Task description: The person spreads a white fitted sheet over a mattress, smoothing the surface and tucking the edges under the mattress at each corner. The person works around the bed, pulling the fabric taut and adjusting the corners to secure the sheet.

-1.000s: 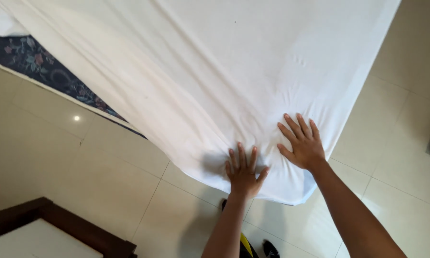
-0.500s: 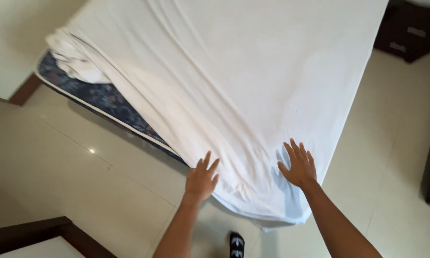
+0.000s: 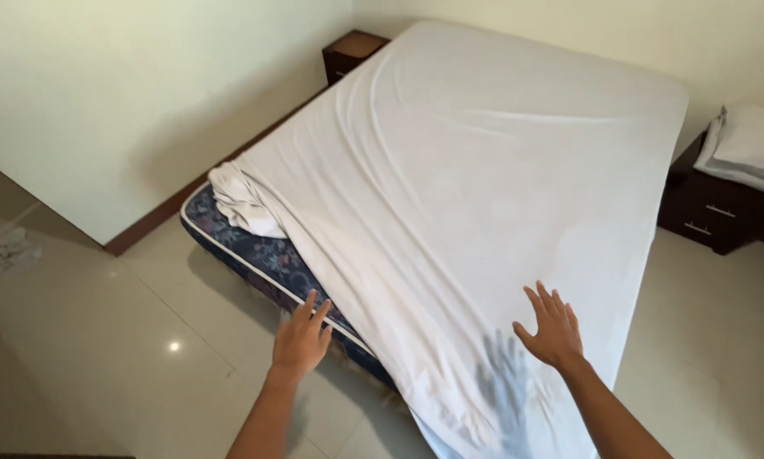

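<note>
Head view: hands (image 3: 300, 338) (fingers spread) over sheet (image 3: 484, 195).

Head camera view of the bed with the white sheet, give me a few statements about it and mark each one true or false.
1. The white sheet covers the whole mattress. False: a strip of the patterned blue mattress shows bare along the near left edge.
2. Both hands are open with fingers spread. True: the left hand and the right hand grip nothing.
3. A bunched fold of sheet lies at the mattress's left edge. True.
4. The nightstand on the right has a lamp on it. False: folded white linens rest there.
5. The floor is carpeted. False: it is glossy pale tile.
</note>
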